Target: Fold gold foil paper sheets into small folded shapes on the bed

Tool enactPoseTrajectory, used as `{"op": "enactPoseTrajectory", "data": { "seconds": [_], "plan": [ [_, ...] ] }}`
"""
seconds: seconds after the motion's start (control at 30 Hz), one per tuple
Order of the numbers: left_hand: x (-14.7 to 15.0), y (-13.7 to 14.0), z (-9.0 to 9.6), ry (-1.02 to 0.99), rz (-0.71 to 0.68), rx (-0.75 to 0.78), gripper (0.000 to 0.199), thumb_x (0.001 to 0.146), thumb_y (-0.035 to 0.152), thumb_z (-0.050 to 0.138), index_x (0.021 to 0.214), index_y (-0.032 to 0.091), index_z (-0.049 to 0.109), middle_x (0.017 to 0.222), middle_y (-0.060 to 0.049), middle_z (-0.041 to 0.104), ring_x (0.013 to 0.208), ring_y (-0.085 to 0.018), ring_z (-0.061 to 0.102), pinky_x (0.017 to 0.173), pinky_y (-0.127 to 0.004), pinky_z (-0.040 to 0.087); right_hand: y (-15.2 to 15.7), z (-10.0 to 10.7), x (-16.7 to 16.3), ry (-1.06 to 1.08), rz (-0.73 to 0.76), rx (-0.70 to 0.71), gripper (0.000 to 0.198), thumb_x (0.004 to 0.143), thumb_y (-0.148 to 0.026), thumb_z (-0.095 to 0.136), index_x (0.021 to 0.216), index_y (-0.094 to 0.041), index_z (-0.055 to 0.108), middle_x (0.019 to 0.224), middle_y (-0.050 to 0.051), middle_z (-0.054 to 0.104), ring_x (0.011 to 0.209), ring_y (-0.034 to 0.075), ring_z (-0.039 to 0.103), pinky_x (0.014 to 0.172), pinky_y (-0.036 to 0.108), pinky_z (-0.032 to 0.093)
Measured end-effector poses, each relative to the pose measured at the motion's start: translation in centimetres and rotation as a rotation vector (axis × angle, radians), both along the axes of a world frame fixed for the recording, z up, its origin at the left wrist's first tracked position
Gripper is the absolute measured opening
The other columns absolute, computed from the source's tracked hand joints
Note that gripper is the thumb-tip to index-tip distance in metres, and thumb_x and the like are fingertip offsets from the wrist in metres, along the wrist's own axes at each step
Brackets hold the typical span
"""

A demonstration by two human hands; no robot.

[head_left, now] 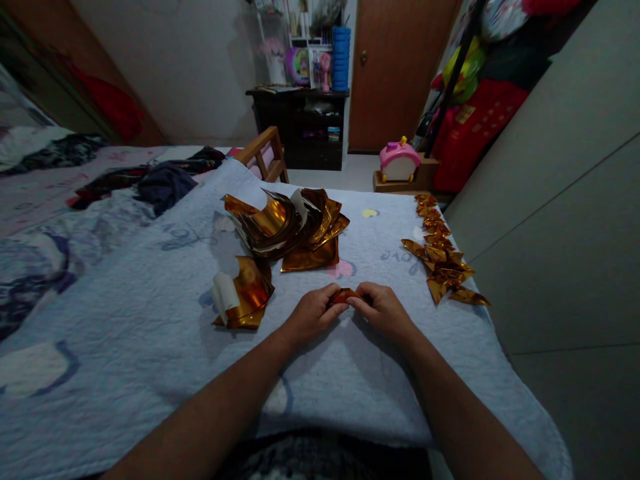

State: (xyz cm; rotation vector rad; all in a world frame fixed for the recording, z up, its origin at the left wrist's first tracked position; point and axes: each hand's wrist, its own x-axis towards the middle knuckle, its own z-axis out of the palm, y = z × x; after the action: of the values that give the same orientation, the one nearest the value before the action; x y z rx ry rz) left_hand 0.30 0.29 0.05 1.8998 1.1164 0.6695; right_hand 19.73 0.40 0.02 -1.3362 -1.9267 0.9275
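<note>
Between my two hands, just above the light blue cloth (320, 393), is a small folded piece of gold foil paper (344, 296). My left hand (313, 312) pinches its left end and my right hand (383, 308) pinches its right end, thumbs toward me. Fingers cover much of the piece, so its full shape is hidden. Beyond my hands lies a fanned stack of gold foil sheets (313, 233), curled up at the left. Left of my left hand sit a few loose, curled foil sheets (250, 293).
Folded gold foil pieces (445, 263) lie in a row along the cloth's right edge. A bed with rumpled clothes (165, 187) is at the left. Behind stand a wooden chair (265, 153), a dark cabinet (295, 127) and a pink toy case (399, 162). A pale panel (565, 253) borders the right.
</note>
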Motion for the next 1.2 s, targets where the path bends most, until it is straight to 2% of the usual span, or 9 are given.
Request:
{"op": "enactPoseTrajectory", "data": {
  "seconds": [0.23, 0.5, 0.7, 0.97, 1.2],
  "plan": [
    [-0.22, 0.24, 0.09, -0.039, -0.011, -0.043, 0.024, 0.096, 0.039, 0.049, 0.086, 0.018, 0.057, 0.078, 0.000, 0.059, 0.074, -0.016, 0.055, 0.070, -0.027, 0.039, -0.08, 0.39, 0.19, 0.057, 0.063, -0.061, 0.026, 0.088, -0.035, 0.055, 0.067, -0.020, 0.052, 0.063, -0.003, 0.050, 0.060, 0.013, 0.045, 0.058, 0.026, 0.032],
    [-0.24, 0.28, 0.01, -0.097, -0.013, -0.041, 0.028, 0.100, 0.037, 0.042, 0.091, 0.018, 0.061, 0.075, 0.001, 0.056, 0.071, -0.015, 0.052, 0.068, -0.026, 0.038, -0.10, 0.72, 0.11, 0.109, 0.091, -0.088, 0.026, 0.090, -0.033, 0.050, 0.069, -0.019, 0.055, 0.063, -0.003, 0.052, 0.061, 0.013, 0.044, 0.060, 0.026, 0.034],
    [-0.04, 0.33, -0.08, -0.144, 0.109, 0.001, 0.022, 0.092, 0.037, 0.060, 0.084, 0.017, 0.062, 0.080, 0.000, 0.058, 0.076, -0.015, 0.054, 0.071, -0.026, 0.041, 0.00, 0.67, 0.23, 0.107, 0.073, -0.096, 0.026, 0.089, -0.032, 0.051, 0.067, -0.019, 0.055, 0.062, -0.003, 0.050, 0.060, 0.012, 0.043, 0.059, 0.026, 0.033],
    [-0.17, 0.44, -0.14, -0.109, 0.039, -0.008, 0.023, 0.095, 0.035, 0.056, 0.086, 0.016, 0.067, 0.083, -0.002, 0.062, 0.079, -0.017, 0.057, 0.074, -0.028, 0.042, 0.02, 0.39, 0.19, 0.077, 0.057, -0.122, 0.031, 0.088, -0.040, 0.053, 0.063, -0.020, 0.050, 0.059, -0.004, 0.045, 0.058, 0.012, 0.040, 0.056, 0.027, 0.029],
    [-0.04, 0.36, -0.07, -0.100, 0.014, 0.003, 0.025, 0.097, 0.035, 0.053, 0.083, 0.017, 0.062, 0.080, -0.001, 0.057, 0.078, -0.016, 0.054, 0.073, -0.027, 0.041, -0.03, 0.47, 0.09, 0.073, 0.061, -0.097, 0.029, 0.089, -0.037, 0.052, 0.065, -0.020, 0.052, 0.060, -0.003, 0.048, 0.059, 0.012, 0.042, 0.058, 0.026, 0.031]
  ]
}}
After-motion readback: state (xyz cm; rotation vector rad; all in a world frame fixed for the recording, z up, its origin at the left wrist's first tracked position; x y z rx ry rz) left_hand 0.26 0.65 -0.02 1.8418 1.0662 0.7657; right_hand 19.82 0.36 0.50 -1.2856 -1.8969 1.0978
